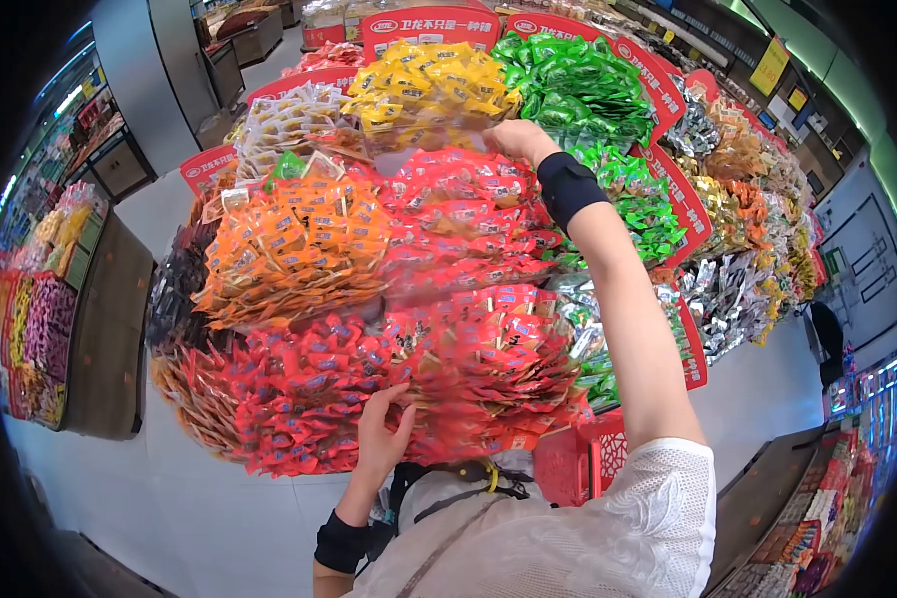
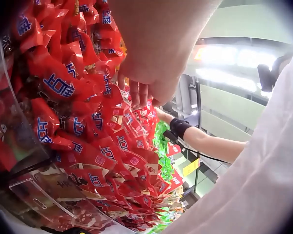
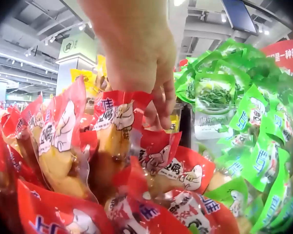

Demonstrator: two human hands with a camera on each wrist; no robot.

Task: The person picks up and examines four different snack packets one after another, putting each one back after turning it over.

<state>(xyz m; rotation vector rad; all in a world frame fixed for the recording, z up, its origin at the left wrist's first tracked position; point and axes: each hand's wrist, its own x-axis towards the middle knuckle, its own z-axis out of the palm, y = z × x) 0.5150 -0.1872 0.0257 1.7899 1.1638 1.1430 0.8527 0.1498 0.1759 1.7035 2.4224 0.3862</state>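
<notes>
Where the right hand (image 3: 139, 56) hangs, red packet (image 3: 115, 141), upright, long axis near-vertical

Shop interior, head view. Landmark: grey pillar (image 1: 154, 70), upper left, smooth panels. Floor (image 1: 314, 508): pale tile, visible seams, runs down from the pillar's base. Just below-left of pillar: wood-sided display stand (image 1: 110, 329), bagged goods on top. Right of pillar: brown wooden cabinet (image 1: 254, 40). Far right of pillar, across the room: green-lit strip (image 1: 852, 110), pale wall panel (image 1: 870, 249) with black lines. Lower right, farthest from pillar: stocked shelf (image 1: 817, 498). Right wrist view: grey ceiling (image 3: 44, 17), thin strip lights (image 3: 24, 62), dark hanging screen (image 3: 239, 16).
</notes>
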